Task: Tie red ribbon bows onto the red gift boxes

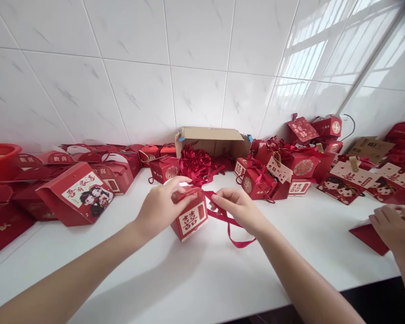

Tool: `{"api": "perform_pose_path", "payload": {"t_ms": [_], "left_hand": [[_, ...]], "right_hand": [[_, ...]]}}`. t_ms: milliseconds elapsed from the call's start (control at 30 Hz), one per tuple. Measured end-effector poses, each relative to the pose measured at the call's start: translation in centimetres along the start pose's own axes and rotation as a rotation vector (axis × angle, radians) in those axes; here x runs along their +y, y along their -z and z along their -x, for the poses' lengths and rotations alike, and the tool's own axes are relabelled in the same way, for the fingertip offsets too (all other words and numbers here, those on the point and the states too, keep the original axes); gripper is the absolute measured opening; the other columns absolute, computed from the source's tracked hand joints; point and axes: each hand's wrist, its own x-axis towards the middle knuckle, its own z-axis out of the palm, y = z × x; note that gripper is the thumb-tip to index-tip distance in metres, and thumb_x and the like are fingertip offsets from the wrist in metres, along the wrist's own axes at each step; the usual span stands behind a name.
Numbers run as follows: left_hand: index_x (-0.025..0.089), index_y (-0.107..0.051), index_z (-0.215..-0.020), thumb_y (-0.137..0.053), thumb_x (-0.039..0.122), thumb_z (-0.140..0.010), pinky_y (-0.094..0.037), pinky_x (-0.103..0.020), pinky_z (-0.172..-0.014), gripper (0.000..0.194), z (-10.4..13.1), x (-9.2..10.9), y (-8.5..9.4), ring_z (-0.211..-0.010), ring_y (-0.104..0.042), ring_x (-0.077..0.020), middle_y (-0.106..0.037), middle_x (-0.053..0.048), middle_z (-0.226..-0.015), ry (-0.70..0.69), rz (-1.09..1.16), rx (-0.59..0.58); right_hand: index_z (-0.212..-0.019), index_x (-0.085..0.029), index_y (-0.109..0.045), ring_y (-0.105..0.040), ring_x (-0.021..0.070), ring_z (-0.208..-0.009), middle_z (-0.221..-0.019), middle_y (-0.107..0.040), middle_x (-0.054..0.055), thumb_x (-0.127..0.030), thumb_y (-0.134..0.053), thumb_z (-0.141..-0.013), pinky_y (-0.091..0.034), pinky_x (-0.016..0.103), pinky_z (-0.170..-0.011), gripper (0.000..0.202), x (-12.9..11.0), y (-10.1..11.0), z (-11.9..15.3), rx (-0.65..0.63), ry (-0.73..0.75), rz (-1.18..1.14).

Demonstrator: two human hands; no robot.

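Red box (191, 219) upright on the counter (148, 283), between the left hand (160, 204) and the right hand (239, 207).
Left fingers grasp the box top and conceal part of its upper edge; right fingers pinch a red ribbon (241, 244), whose attachment at the box top cannot be made out. Behind, a ribbon pile (197, 164) obscures the interior of a cardboard carton (212, 133). Another person's hand (396, 225), cropped at right, covers part of a red item (367, 238).
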Motion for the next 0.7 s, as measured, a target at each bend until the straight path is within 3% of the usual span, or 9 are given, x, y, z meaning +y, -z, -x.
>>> {"api": "perform_pose_path", "payload": {"t_ms": [133, 233, 333, 533, 700], "left_hand": [[0.029, -0.045, -0.126, -0.062, 0.051, -0.075, -0.054, -0.036, -0.072, 0.057, 1.6, 1.5, -0.7, -0.079, -0.067, -0.0225, -0.069, -0.005, -0.102, -0.004, 0.083, -0.152], [0.029, -0.052, -0.121, -0.052, 0.047, -0.084, -0.054, -0.037, -0.078, 0.042, 1.7, 1.5, 0.0, -0.095, -0.064, -0.0251, -0.064, -0.007, -0.114, -0.044, 0.105, -0.273], [0.026, -0.058, -0.116, -0.037, 0.035, -0.092, -0.051, -0.037, -0.089, 0.033, 1.0, 0.9, 0.4, -0.109, -0.059, -0.0241, -0.062, -0.007, -0.117, -0.059, 0.186, -0.319], [0.022, -0.063, -0.101, -0.052, 0.030, -0.084, -0.055, -0.031, -0.068, 0.022, -0.3, -0.9, -1.0, -0.084, -0.065, -0.0202, -0.065, -0.007, -0.101, -0.041, 0.405, -0.527], [0.021, -0.062, -0.100, -0.057, 0.036, -0.082, -0.052, -0.027, -0.060, 0.024, -0.4, -0.9, -1.1, -0.070, -0.062, -0.0157, -0.066, -0.005, -0.095, 0.003, 0.428, -0.525]], "right_hand": [[-0.071, -0.017, -0.062, -0.052, 0.0122, -0.064, -0.071, -0.058, 0.001, -0.048, -0.061, -0.081, -0.044, 0.027, -0.064, 0.033, 2.6, -1.2, 0.2, 0.076, 0.048, -0.172], [-0.071, -0.017, -0.065, -0.057, 0.0153, -0.075, -0.086, -0.061, 0.004, -0.044, -0.062, -0.081, -0.047, 0.031, -0.075, 0.029, 3.4, -1.2, 0.5, 0.085, 0.088, -0.243], [-0.064, -0.018, -0.064, -0.057, 0.0152, -0.076, -0.090, -0.060, 0.004, -0.040, -0.063, -0.080, -0.048, 0.031, -0.076, 0.028, 3.6, -1.3, 0.9, 0.073, 0.083, -0.262], [-0.058, -0.018, -0.058, -0.054, 0.0158, -0.075, -0.090, -0.056, 0.005, -0.041, -0.063, -0.078, -0.045, 0.030, -0.069, 0.031, 3.8, -2.5, 1.3, 0.105, 0.044, -0.154], [-0.056, -0.018, -0.057, -0.055, 0.0183, -0.082, -0.094, -0.057, 0.006, -0.037, -0.060, -0.079, -0.045, 0.034, -0.078, 0.031, 4.4, -2.5, 1.3, 0.120, 0.043, -0.144]]}}
